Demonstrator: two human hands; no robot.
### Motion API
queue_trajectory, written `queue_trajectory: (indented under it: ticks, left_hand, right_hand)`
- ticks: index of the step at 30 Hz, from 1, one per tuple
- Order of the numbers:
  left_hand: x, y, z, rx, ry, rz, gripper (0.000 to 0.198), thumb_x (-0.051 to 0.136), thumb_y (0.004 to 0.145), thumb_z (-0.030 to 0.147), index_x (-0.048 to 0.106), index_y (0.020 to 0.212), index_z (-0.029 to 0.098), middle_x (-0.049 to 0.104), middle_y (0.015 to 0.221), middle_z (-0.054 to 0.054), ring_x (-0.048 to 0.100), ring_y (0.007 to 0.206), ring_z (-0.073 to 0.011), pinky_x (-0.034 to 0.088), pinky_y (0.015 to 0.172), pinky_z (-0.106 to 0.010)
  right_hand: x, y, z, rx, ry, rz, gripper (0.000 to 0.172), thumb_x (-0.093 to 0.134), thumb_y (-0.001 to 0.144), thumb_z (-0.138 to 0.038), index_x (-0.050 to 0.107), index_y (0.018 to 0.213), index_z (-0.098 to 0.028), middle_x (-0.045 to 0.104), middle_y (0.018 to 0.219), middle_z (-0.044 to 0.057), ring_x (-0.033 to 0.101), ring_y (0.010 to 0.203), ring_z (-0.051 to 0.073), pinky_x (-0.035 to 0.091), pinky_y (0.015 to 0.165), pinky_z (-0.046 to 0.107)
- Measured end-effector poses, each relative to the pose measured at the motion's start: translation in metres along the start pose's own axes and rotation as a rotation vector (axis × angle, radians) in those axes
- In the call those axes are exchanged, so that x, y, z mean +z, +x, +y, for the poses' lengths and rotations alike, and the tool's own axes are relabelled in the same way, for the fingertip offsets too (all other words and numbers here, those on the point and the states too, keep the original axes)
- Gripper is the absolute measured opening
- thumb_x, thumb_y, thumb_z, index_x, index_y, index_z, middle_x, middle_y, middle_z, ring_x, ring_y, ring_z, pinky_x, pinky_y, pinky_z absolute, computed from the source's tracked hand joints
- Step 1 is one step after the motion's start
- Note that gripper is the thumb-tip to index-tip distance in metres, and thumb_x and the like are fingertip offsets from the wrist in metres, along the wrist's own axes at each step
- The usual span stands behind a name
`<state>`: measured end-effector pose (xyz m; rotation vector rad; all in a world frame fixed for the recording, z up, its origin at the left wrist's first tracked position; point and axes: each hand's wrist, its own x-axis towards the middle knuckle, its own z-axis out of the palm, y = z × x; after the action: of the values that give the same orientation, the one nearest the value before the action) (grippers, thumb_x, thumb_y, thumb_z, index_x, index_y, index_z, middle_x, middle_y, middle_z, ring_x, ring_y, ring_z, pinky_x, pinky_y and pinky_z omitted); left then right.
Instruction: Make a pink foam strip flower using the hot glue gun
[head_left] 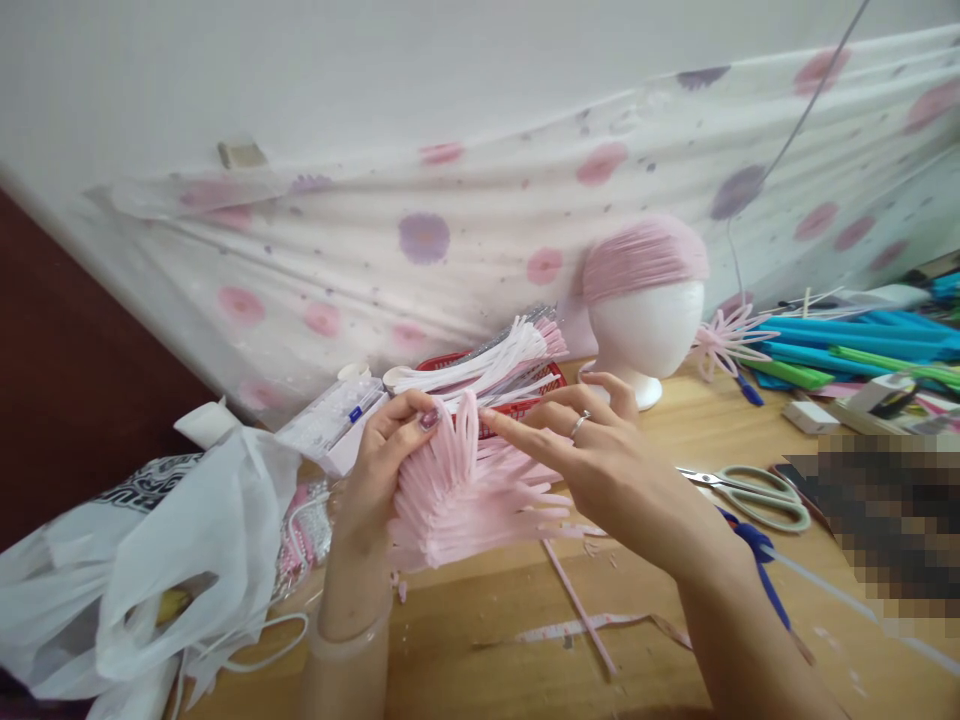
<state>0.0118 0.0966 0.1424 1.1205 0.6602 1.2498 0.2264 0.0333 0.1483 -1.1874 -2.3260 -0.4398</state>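
A fan-like piece made of many pink pipe cleaners (442, 500) is held up above the table. My left hand (386, 455) pinches its upper left edge between thumb and fingers. My right hand (592, 450), with a ring on one finger, is at the piece's right side. Its index fingertip lies against or very near the upright loops at the top, and the other fingers are spread apart. Whether the right thumb touches the piece is hidden behind the hand. Loose strand ends fan out to the right beneath that hand.
A red basket (559, 380) of white and pink pipe cleaners stands behind my hands. Beside it is a white foam head (641, 325) with a pink cap. Scissors (750, 495) and blue and green strips (862, 340) lie right. A white plastic bag (202, 540) sits left; a measuring tape (577, 628) lies in front.
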Motion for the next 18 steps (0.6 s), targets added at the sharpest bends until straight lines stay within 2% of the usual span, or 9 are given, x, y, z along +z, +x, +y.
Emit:
queue_trajectory:
  ticks: [3,10,15,18]
  left_hand:
    - [0.0,0.0,0.0,0.002,-0.015,-0.003,0.014,0.076,0.071,0.028,0.065,0.076,0.02,0.061,0.068,0.003,0.055,0.059,-0.0101,0.042,0.057,-0.019]
    - [0.003,-0.002,0.008,-0.016,-0.061,0.026,0.018,0.076,0.069,0.031,0.063,0.075,0.02,0.056,0.062,0.004,0.05,0.052,-0.0087,0.04,0.05,-0.018]
    - [0.005,0.0,0.011,-0.01,-0.211,-0.015,0.026,0.081,0.065,0.03,0.058,0.064,0.019,0.045,0.052,0.007,0.031,0.038,-0.0044,0.025,0.034,-0.018]
    - [0.006,0.0,0.009,0.0,-0.183,0.022,0.02,0.08,0.069,0.03,0.062,0.068,0.02,0.048,0.051,0.007,0.04,0.039,-0.0059,0.032,0.037,-0.018]
  right_hand:
    - [0.005,0.0,0.003,0.062,-0.02,0.042,0.07,0.04,0.085,0.008,0.037,0.148,-0.022,0.066,0.108,0.009,0.054,0.098,0.025,0.032,0.098,0.049]
    - [0.014,0.003,0.016,0.126,0.001,0.121,0.055,0.04,0.084,0.006,0.051,0.133,-0.018,0.064,0.1,0.011,0.055,0.092,0.026,0.041,0.093,0.05]
    - [0.01,-0.001,0.023,0.217,0.269,-0.002,0.058,0.039,0.078,0.009,0.057,0.125,-0.02,0.062,0.103,0.01,0.059,0.089,0.023,0.05,0.078,0.038]
    - [0.007,-0.004,0.02,0.235,0.486,-0.051,0.052,0.045,0.086,0.001,0.053,0.13,-0.025,0.065,0.104,0.006,0.063,0.093,0.021,0.052,0.079,0.034]
